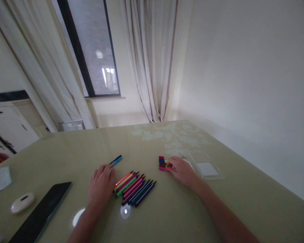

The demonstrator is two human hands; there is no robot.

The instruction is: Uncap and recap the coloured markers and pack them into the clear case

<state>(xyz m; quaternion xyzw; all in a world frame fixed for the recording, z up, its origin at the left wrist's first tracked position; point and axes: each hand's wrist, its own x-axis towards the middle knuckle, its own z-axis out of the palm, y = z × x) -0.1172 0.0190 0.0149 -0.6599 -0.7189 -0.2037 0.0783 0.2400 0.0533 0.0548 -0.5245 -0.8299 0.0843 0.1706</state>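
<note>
My left hand [101,185] lies on the table with its fingers forward and loosely bent, thumb a little apart. Just beyond its fingertips is a blue marker [116,160] with a dark one alongside; their near ends are partly hidden by the hand. To the right of this hand, several uncapped markers [134,188] lie side by side in a slanting row, dark tips pointing away. My right hand [181,170] has thumb and fingers closed at a small row of coloured marker caps [161,163]. The fingers cover part of the row.
A clear plastic case [216,170] lies beyond my right hand. On the left are a black flat slab [42,214], a white oval object [22,203] and a pale sheet [0,180]. The table [182,216] meets a wall on the right; curtains [152,60] hang behind.
</note>
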